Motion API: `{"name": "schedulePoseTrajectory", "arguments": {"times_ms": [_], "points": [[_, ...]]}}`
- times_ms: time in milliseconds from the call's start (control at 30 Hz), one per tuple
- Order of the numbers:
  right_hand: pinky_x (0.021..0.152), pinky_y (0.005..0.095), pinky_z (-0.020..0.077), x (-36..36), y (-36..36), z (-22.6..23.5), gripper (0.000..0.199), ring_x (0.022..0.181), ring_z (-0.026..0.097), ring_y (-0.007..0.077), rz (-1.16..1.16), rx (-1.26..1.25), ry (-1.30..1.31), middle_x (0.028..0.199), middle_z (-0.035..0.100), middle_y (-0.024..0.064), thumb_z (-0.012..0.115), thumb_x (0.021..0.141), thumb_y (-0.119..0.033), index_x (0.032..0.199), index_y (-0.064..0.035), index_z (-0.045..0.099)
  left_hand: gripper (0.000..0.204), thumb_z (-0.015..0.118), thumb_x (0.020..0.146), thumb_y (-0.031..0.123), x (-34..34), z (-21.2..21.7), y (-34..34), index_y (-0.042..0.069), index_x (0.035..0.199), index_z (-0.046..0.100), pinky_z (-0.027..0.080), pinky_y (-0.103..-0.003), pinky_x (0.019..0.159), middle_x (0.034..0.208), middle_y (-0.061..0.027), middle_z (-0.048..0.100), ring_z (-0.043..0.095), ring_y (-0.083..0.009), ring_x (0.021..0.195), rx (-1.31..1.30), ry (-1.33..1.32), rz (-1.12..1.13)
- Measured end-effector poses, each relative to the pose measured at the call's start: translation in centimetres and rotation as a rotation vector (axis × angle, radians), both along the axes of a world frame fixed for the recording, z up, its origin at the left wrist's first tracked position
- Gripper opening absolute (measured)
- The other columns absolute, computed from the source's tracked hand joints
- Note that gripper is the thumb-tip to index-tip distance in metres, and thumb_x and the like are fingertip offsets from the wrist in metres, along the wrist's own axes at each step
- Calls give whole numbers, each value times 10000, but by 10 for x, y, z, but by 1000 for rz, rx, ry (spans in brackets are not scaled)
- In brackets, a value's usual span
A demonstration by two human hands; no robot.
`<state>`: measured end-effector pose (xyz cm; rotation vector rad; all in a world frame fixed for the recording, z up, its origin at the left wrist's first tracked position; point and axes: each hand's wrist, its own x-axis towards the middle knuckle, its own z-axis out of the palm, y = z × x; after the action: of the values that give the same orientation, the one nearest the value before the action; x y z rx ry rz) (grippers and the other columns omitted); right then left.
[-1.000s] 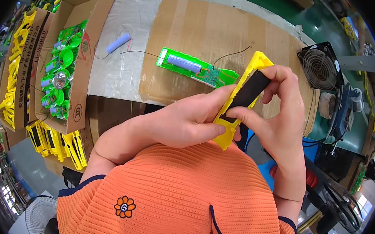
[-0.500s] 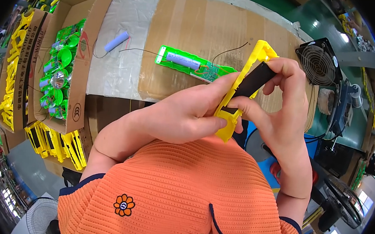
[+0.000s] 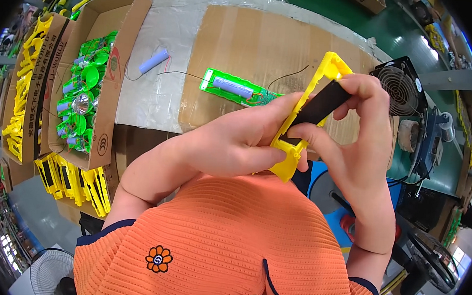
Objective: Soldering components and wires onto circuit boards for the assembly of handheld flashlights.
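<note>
At cardboard-covered bench (image 3: 255, 38), person's left hand (image 3: 242, 142) grasping yellow plastic housing (image 3: 285, 167); right hand (image 3: 356, 137) pinching black rectangular panel (image 3: 323, 103) over it (green battery-fitted shell (image 3: 211, 77) lying beyond).

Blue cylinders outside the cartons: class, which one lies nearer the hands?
The right cylinder, seated in the green casing partly hidden by the left hand; the other cylinder lies on pale sheeting, farther left.

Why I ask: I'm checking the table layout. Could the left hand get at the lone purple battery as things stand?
Probably not while the left hand grips the yellow case; if freed, likely yes: the purple battery lies uncovered on the table, and nothing visible blocks it.
</note>
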<state>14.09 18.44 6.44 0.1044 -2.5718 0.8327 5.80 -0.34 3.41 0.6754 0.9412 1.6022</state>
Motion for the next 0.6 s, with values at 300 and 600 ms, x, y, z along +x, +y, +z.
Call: {"name": "schedulePoseTrajectory", "arguments": {"times_ms": [300,600], "points": [[703,287,462,-5,-7,-5,698,761,496,143,16,-5,-61,1027,503,51,900,603,-82,1163,-44,485,722,462,904,-121,-7,-1,-5,29,1557,194,511,-341,920,1367,-158,510,625,-194,1039,0,115,69],[778,318,464,8,0,-26,555,1084,533,264,35,-12,-75,1309,474,170,750,755,0,1252,-20,504,494,438,1005,76,12,-29,21,-51,1444,249,550,-343,636,871,-140,655,682,-216,695,-142,308,208]]}}
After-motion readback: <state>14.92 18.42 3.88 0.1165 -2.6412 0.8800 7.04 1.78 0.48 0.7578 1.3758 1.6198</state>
